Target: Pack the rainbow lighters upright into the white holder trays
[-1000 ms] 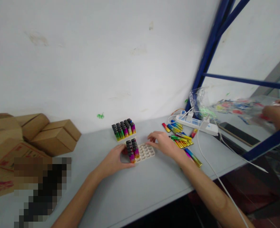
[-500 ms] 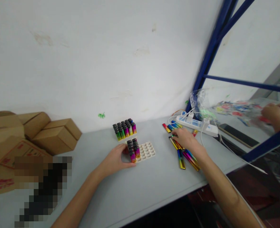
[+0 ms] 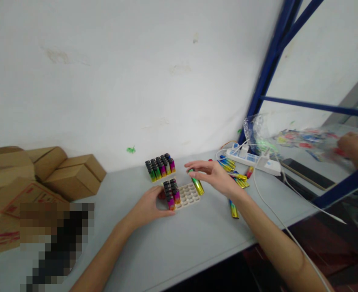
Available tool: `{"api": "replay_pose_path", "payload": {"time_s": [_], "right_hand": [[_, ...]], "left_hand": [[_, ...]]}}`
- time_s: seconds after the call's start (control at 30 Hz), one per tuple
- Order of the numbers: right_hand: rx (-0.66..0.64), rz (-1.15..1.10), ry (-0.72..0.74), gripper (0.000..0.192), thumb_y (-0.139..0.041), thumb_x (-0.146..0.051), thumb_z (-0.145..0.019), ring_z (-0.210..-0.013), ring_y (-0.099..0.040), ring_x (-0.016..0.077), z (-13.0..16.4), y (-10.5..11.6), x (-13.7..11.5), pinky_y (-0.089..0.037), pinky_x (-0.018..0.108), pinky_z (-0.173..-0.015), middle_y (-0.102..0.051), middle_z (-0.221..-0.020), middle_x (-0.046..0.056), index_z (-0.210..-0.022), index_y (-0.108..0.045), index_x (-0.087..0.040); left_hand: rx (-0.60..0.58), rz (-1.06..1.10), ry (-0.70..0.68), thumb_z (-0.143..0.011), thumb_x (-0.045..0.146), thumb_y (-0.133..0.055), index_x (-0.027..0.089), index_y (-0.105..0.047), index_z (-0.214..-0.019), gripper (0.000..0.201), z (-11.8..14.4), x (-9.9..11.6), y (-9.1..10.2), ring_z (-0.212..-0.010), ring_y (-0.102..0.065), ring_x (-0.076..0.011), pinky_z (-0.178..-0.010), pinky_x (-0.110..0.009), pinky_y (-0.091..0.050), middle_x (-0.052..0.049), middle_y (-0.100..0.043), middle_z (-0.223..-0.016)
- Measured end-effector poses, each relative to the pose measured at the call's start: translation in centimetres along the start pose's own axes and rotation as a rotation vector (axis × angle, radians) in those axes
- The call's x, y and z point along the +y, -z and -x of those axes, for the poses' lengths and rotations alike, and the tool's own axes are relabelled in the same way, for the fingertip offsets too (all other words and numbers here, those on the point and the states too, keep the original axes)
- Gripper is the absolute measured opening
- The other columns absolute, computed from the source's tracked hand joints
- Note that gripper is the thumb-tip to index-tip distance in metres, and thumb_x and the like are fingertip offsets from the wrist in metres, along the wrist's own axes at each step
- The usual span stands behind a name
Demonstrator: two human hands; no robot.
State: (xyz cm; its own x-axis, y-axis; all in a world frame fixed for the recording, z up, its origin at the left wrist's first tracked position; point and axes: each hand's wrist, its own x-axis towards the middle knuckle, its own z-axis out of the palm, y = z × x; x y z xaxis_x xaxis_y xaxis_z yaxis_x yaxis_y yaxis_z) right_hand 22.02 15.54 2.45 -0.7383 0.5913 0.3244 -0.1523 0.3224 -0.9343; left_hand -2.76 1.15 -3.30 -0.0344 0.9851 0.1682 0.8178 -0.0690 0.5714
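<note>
A white tray (image 3: 191,195) with round holes lies on the grey table (image 3: 172,239); several colourful lighters (image 3: 171,192) stand in its left rows. My left hand (image 3: 150,207) grips the tray's left end. My right hand (image 3: 217,176) hovers over the tray's right side and holds a green-gold lighter (image 3: 197,184), tilted, its lower end near the tray. A second tray full of lighters (image 3: 160,165) stands behind, near the wall. A pile of loose lighters (image 3: 235,172) lies to the right, one (image 3: 232,209) apart near the table's front.
Cardboard boxes (image 3: 66,172) are stacked at the left by the wall. A white power strip (image 3: 253,159) with cables, a phone (image 3: 306,172) and a plastic bag (image 3: 258,129) lie at the right by a blue frame (image 3: 270,65). Another person's hand (image 3: 353,148) is at the far right.
My right hand went from the tray to the loose pile, picked up a green-gold lighter and came back over the tray. My left hand stayed on the tray.
</note>
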Motion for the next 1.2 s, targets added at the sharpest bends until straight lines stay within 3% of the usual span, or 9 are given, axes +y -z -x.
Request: {"api": "replay_pose_path", "payload": {"time_s": [0.1, 0.17, 0.23, 0.4, 0.47, 0.53, 0.6, 1.0, 1.2], "right_hand": [[-0.064, -0.241, -0.053, 0.046, -0.072, -0.063, -0.094, -0.076, -0.07, 0.0167, -0.4, -1.8, 0.4, -0.054, 0.029, -0.069, -0.075, -0.087, 0.003, -0.112, -0.063, -0.022], [-0.082, -0.332, -0.088, 0.048, -0.068, -0.066, -0.095, -0.054, -0.055, 0.0109, -0.3, -2.9, 1.0, -0.041, 0.023, -0.053, -0.059, -0.067, -0.008, -0.113, -0.054, -0.024], [-0.088, -0.368, -0.112, 0.049, -0.069, -0.067, -0.094, -0.045, -0.038, 0.0074, 0.0, -3.7, 1.5, -0.031, 0.021, -0.047, -0.042, -0.062, -0.013, -0.111, -0.05, -0.026], [-0.05, -0.37, -0.235, 0.051, -0.061, -0.074, -0.094, -0.047, -0.024, 0.0069, 0.6, -4.4, 2.1, -0.018, 0.02, -0.042, -0.038, -0.068, -0.01, -0.106, -0.053, -0.025], [-0.036, -0.363, -0.274, 0.056, -0.052, -0.077, -0.096, -0.047, -0.021, 0.0072, 0.6, -4.4, 2.3, -0.016, 0.023, -0.043, -0.034, -0.063, -0.009, -0.086, -0.054, -0.021], [-0.022, -0.341, -0.302, 0.062, -0.048, -0.075, -0.096, -0.047, -0.018, 0.0074, 0.5, -4.3, 2.6, -0.015, 0.025, -0.045, -0.027, -0.056, -0.009, -0.066, -0.045, -0.022], [0.005, -0.331, -0.326, 0.061, -0.047, -0.071, -0.095, -0.047, -0.016, 0.0077, 0.4, -4.3, 2.8, -0.013, 0.026, -0.046, -0.022, -0.053, -0.009, -0.058, -0.036, -0.024], [0.104, -0.386, -0.403, 0.046, -0.042, -0.057, -0.093, -0.046, -0.01, 0.0082, 0.4, -4.6, 2.3, -0.01, 0.025, -0.043, -0.021, -0.051, -0.01, -0.06, -0.032, -0.027], [0.127, -0.355, -0.403, 0.041, -0.041, -0.053, -0.092, -0.044, -0.013, 0.0081, 0.4, -4.5, 2.6, -0.01, 0.024, -0.041, -0.024, -0.051, -0.009, -0.061, -0.033, -0.027]], "left_hand": [[-0.007, -0.003, -0.007, -0.065, 0.048, -0.094, 0.018, -0.071, -0.105, 0.055, 0.0, 0.0, 0.0, -0.089, -0.069, -0.0298, -0.081, -0.041, -0.057, -0.009, -0.077, -0.102], [-0.013, -0.004, -0.005, -0.065, 0.048, -0.094, 0.018, -0.071, -0.103, 0.054, 0.0, 0.0, 0.0, -0.089, -0.068, -0.0295, -0.081, -0.04, -0.057, -0.009, -0.076, -0.101], [-0.016, -0.001, 0.003, -0.065, 0.047, -0.094, 0.018, -0.071, -0.102, 0.053, 0.0, 0.1, -0.1, -0.09, -0.068, -0.0296, -0.082, -0.04, -0.056, -0.01, -0.076, -0.102], [-0.019, -0.001, 0.013, -0.065, 0.048, -0.094, 0.017, -0.07, -0.101, 0.052, 0.0, 0.3, 0.0, -0.088, -0.068, -0.0293, -0.081, -0.039, -0.056, -0.008, -0.075, -0.099], [-0.019, -0.005, 0.018, -0.065, 0.049, -0.094, 0.017, -0.07, -0.1, 0.052, 0.0, 0.3, 0.0, -0.087, -0.068, -0.0287, -0.081, -0.039, -0.056, -0.007, -0.075, -0.096], [-0.019, 0.002, 0.017, -0.065, 0.049, -0.093, 0.018, -0.071, -0.102, 0.053, 0.0, 0.3, 0.1, -0.087, -0.068, -0.0284, -0.082, -0.039, -0.056, -0.006, -0.075, -0.097], [-0.02, 0.01, 0.011, -0.066, 0.048, -0.093, 0.018, -0.071, -0.106, 0.054, 0.0, 0.3, 0.1, -0.088, -0.069, -0.0282, -0.082, -0.038, -0.056, -0.006, -0.076, -0.1], [-0.022, 0.044, 0.024, -0.066, 0.047, -0.093, 0.018, -0.072, -0.124, 0.069, 0.0, 0.3, 0.2, -0.102, -0.072, -0.0337, -0.092, -0.043, -0.059, -0.008, -0.078, -0.113], [-0.012, 0.032, 0.024, -0.065, 0.047, -0.093, 0.019, -0.072, -0.119, 0.065, 0.0, 0.1, 0.0, -0.1, -0.072, -0.033, -0.09, -0.042, -0.059, -0.008, -0.078, -0.11]]}}
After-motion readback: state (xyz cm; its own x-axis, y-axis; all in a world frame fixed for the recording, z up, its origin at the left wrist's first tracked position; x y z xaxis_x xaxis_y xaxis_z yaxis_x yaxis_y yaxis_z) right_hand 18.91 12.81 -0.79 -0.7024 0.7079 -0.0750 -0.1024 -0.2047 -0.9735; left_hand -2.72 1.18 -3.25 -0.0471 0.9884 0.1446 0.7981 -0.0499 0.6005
